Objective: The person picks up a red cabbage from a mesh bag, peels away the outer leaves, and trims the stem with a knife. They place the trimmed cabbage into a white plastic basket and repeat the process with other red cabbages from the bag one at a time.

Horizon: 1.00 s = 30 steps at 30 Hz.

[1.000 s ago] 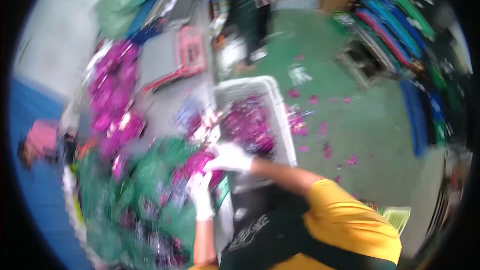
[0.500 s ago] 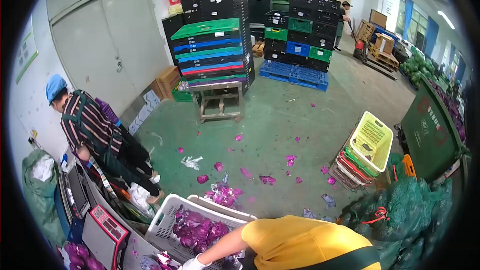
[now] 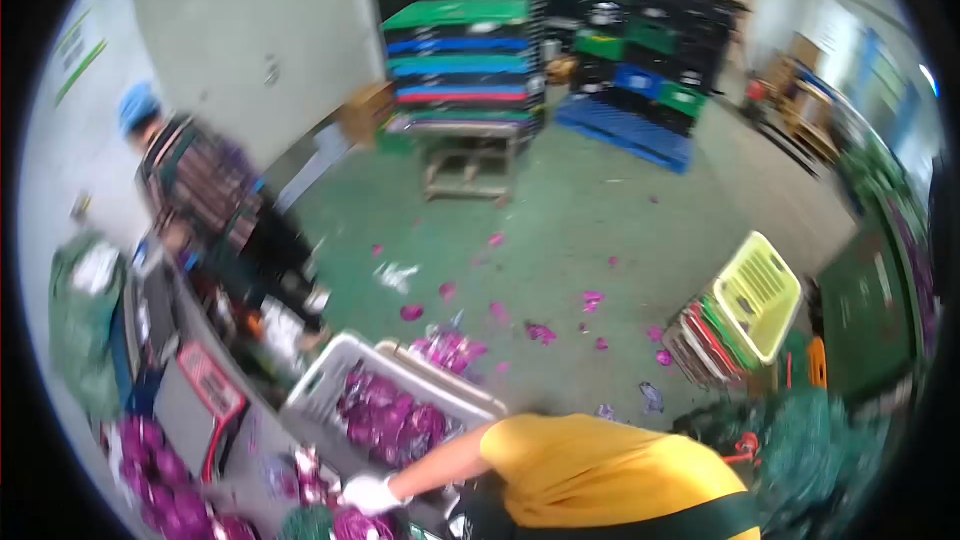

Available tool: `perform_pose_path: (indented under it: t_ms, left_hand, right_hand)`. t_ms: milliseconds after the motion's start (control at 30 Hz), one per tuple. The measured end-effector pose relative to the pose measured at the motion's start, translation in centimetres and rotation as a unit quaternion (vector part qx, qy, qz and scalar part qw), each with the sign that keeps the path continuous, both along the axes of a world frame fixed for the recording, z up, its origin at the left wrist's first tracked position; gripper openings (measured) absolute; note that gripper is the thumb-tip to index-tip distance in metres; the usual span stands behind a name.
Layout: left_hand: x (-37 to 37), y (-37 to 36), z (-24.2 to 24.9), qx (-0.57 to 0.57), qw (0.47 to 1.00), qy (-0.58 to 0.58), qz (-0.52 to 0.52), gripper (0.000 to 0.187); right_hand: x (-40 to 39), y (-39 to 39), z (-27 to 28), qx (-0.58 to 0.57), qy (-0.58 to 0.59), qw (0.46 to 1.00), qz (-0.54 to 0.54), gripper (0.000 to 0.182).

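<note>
My right hand [image 3: 370, 492], in a white glove, reaches from my yellow sleeve down to the table's edge at the bottom of the head view. It rests against a purple cabbage [image 3: 352, 526] beside a piece of green netting [image 3: 305, 524]. Blur hides whether its fingers grip the cabbage. Just beyond the hand stands a white plastic crate [image 3: 322, 380] filled with purple cabbages [image 3: 388, 422]. My left hand is out of view.
A co-worker in a striped top [image 3: 200, 200] bends over the bench at left, near a red scale [image 3: 207, 385] and more purple cabbages [image 3: 150, 460]. Cabbage leaves litter the green floor [image 3: 560, 240]. A yellow crate [image 3: 760, 290], green net sacks [image 3: 815, 440] and stacked crates [image 3: 460, 50] stand around.
The view swung up from the table and both hands on a netted cabbage to the room. Since half a second ago it dipped, showing more of my right glove.
</note>
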State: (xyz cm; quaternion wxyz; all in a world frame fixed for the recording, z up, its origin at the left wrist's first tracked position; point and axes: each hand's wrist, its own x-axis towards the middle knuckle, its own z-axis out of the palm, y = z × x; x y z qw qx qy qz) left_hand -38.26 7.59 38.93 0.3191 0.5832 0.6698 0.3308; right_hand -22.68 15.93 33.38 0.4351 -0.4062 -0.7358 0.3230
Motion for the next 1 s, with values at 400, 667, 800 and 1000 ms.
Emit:
perform_pose_path:
  t_ms: [400,667,800,1000]
  left_hand:
    - [-1.0,-0.5,-2.9,0.01,0.987,-0.161,0.005,0.111]
    - [-2.5,0.4,-2.9,-0.019,0.98,-0.189,0.056,0.097]
    - [-2.4,0.8,-2.4,-0.059,0.952,-0.285,0.098,0.088]
    - [-2.4,1.9,-0.3,-0.128,0.93,-0.334,0.089,0.086]
  right_hand:
    - [5.3,6.3,-6.2,-0.267,-0.02,0.963,-0.004,0.017]
    - [4.4,6.6,-4.7,0.054,-0.1,0.993,-0.04,0.044]
    - [4.4,4.7,4.3,0.075,-0.167,0.959,0.217,0.064]
    - [1.5,7.2,0.0,0.128,-0.19,0.913,0.338,0.073]
